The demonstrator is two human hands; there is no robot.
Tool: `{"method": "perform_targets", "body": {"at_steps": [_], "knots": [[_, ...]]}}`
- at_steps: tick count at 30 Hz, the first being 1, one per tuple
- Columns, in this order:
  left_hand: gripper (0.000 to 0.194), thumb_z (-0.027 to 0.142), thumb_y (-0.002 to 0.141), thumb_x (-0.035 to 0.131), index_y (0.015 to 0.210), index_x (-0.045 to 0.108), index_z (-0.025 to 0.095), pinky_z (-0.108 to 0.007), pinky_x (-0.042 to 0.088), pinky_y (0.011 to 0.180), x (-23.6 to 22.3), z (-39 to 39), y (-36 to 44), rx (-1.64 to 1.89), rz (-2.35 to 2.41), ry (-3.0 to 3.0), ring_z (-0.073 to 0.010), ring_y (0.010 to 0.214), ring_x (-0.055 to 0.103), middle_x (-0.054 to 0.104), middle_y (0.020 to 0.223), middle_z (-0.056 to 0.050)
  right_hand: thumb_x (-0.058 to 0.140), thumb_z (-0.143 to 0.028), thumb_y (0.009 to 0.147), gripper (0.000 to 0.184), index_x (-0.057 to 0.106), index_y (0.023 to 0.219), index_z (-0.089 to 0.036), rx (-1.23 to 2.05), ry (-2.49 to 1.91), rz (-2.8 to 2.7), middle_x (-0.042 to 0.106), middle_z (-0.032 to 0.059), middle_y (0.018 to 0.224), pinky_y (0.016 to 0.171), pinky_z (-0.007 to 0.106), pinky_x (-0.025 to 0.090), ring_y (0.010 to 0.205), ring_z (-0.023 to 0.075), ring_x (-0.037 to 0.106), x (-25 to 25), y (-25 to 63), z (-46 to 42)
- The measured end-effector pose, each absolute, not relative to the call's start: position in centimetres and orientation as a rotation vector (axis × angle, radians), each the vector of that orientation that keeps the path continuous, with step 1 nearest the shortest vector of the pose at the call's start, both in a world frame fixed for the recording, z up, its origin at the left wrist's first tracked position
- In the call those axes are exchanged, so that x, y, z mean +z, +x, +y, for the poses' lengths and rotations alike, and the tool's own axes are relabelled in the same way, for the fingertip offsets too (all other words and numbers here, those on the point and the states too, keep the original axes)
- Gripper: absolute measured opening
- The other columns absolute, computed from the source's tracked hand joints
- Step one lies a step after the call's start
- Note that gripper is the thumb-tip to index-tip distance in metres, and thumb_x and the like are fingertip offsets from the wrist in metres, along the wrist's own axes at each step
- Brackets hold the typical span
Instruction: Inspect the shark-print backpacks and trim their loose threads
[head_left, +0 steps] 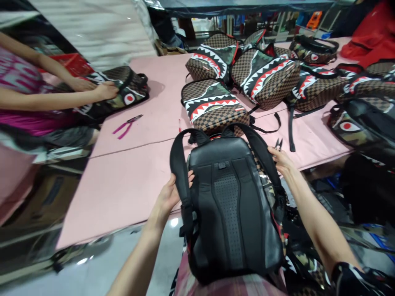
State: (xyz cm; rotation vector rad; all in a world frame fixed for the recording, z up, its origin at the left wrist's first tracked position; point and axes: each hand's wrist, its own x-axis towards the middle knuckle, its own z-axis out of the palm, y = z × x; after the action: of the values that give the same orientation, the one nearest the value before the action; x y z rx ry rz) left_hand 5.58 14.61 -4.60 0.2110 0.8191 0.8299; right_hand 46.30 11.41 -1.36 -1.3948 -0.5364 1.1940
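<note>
**Inspector:** Position of backpack (231,205)?

**Assistant:** Back panel up, padded black side facing camera. Top end resting on near edge of pink table (129,181), lower end hanging off toward body. Both shoulder straps looped up at top.

**Inspector:** Left hand (171,193)?

**Assistant:** At left shoulder strap (180,172). Fingers curled around strap, thumb in front, touching. Closed on strap.

**Inspector:** Right hand (282,162)?

**Assistant:** On right shoulder strap (262,154), near upper right corner of bag. Fingers held close together, tips pressed against strap; full wrap around it not discernible.

**Inspector:** Items adjacent?

**Assistant:** Small metal snips (278,143) on table just beyond right hand, apart from fingers. Shark-mouth backpack (212,107), checkered brown, lying directly behind held bag, nearly touching. Further pile of shark-mouth backpacks (265,76) across far right of table.

**Inspector:** Other persons?

**Assistant:** One, left edge of view. Co-worker's hands (101,89) laid on camouflage backpack (123,90) at far left of table. Pink-handled pliers (126,124) lying on table between that bag and held one, well apart from all hands.

**Inspector:** Below table edge?

**Assistant:** More camouflage material (308,263) under right forearm; details blurred.
</note>
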Motion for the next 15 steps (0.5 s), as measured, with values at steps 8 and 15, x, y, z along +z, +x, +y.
{"method": "perform_targets", "body": {"at_steps": [8,15], "knots": [[0.053,0.039,0.093,0.028,0.135,0.034,0.008,-0.028,0.046,0.091,-4.5,14.6,5.7,0.809,0.849,0.251,-0.0186,0.116,0.051,0.05,0.13,-0.016,0.074,-0.031,0.059,0.022,0.059,0.067,-0.017,1.23,-1.364,-0.538,0.054,-0.0019,0.045,0.035,0.025,0.044,0.039,0.0129,0.052,-1.9,46.5,11.5],[0.055,0.039,0.092,0.028,0.136,0.03,0.004,-0.028,0.047,0.091,-4.0,14.1,5.7,0.827,0.809,0.244,-0.0184,0.115,0.051,0.054,0.125,-0.015,0.075,-0.03,0.054,0.023,0.057,0.064,-0.019,1.167,-1.391,-0.514,0.046,-0.0056,0.043,0.03,0.02,0.036,0.034,0.0075,0.041,-1.1,45.6,10.8]]}}
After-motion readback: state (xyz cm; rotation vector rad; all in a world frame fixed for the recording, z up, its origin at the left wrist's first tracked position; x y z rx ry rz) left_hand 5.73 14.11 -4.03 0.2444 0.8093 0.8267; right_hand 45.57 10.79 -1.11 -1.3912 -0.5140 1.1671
